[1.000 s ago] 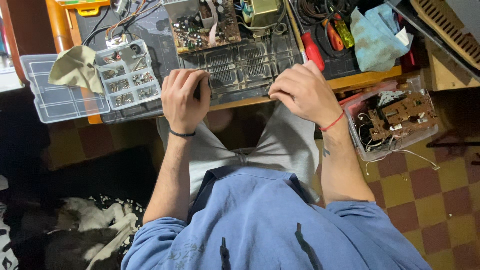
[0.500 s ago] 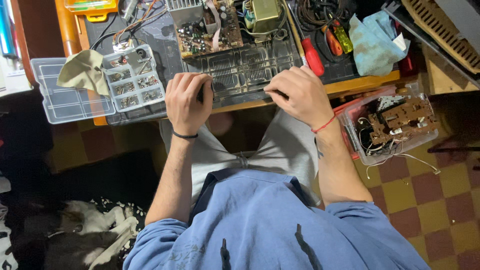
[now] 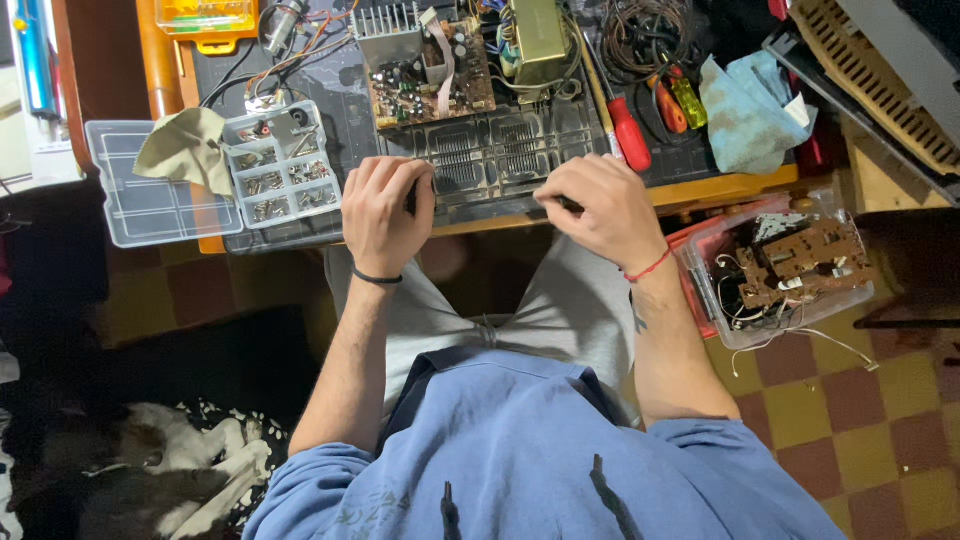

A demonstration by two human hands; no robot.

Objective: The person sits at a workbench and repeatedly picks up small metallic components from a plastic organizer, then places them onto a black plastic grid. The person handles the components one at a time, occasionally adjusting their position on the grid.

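Both hands curl closed on the near edge of the slotted metal chassis (image 3: 500, 160): left hand (image 3: 385, 215), right hand (image 3: 600, 210), on the desk (image 3: 720, 188).

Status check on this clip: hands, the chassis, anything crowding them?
Left hand and right hand both gripping the near edge of the grey metal chassis. Circuit board on its far side. Red screwdriver beside right hand.

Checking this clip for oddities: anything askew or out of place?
A cloth lies draped over two parts boxes. A clear bin of boards sits beside the bench, wires trailing out over its rim. Both hands rest on the chassis.
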